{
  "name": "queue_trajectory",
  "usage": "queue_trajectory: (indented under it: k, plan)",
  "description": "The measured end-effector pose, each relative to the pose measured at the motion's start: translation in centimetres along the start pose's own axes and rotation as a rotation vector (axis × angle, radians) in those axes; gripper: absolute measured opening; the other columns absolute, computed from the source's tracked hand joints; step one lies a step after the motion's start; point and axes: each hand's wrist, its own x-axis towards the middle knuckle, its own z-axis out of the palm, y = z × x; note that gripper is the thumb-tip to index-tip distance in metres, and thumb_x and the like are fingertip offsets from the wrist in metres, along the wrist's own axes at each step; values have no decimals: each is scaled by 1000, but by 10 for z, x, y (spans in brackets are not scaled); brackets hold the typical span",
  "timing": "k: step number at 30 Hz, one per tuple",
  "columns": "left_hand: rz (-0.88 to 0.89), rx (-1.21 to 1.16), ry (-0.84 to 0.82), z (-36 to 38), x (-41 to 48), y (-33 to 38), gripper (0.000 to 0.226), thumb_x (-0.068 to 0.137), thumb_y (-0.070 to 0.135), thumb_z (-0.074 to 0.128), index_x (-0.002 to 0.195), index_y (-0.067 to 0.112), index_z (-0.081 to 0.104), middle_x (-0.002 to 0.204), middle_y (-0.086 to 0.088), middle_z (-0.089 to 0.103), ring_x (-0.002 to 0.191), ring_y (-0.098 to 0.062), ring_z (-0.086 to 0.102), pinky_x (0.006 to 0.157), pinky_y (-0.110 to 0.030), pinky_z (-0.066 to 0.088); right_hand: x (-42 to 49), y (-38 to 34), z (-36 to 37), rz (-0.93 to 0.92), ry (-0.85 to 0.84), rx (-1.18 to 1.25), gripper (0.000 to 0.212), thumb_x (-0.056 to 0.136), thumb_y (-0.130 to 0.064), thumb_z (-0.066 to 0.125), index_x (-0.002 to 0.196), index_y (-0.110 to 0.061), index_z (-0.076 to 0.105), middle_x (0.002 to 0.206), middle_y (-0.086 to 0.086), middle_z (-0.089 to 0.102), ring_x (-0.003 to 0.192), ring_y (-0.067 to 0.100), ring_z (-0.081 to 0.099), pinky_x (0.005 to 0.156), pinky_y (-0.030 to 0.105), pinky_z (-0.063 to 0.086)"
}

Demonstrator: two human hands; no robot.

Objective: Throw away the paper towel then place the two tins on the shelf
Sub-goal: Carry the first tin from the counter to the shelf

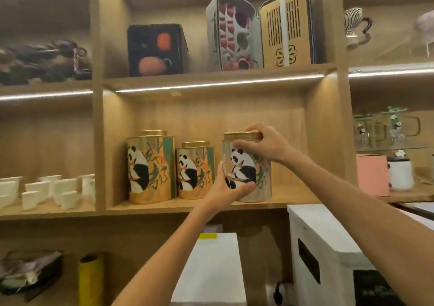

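Three panda-printed tins with gold lids stand on the middle wooden shelf (293,201). The tall orange tin (151,167) is at the left, a shorter orange tin (196,170) in the middle, and a pale tin (249,172) at the right. My left hand (229,189) wraps the lower front of the pale tin. My right hand (264,142) grips its gold lid from the right. The tin's base rests on or just above the shelf board. No paper towel is in view.
White cups (47,190) fill the shelf compartment to the left. Tea-set cases (260,28) stand on the shelf above. A pink box (372,174) and a white jar (400,174) are at the right. White boxes (317,235) sit below the shelf.
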Motion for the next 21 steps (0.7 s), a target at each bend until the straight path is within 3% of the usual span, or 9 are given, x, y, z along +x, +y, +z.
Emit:
queue_trajectory:
  k: [6,9,15,18,21]
  plan:
    - [-128,17,-38,9,58,-40,114,57,66,81,149,34,22,152,-4,39,137,-28,42,115,-52,37,36,52,46,77,22,-27,77,62,-69,77,120,-22,59,121,6,55,107,21,59,87,35,56]
    - [-161,-9,-39,13,78,-63,109,64,57,82,150,28,23,152,-5,39,137,-27,42,116,-50,36,51,73,68,132,10,15,77,63,-64,80,122,-20,58,126,6,51,113,22,56,97,42,53]
    - [-206,-81,12,21,105,-95,102,76,43,81,152,16,19,156,-9,35,142,-29,37,117,-50,34,80,107,103,217,5,113,71,70,-48,84,126,-16,55,131,12,50,118,26,55,101,47,51]
    - [-247,33,146,34,117,-102,104,76,46,80,153,13,18,154,-11,25,142,-32,30,116,-47,33,87,119,113,244,-17,185,84,72,-50,82,138,-21,40,141,12,44,123,29,52,102,49,49]
    - [-270,103,241,41,126,-102,98,77,45,80,148,9,23,148,-13,26,137,-32,33,113,-44,36,78,127,133,268,66,353,100,76,-53,77,152,-31,16,157,13,29,138,35,39,111,55,40]
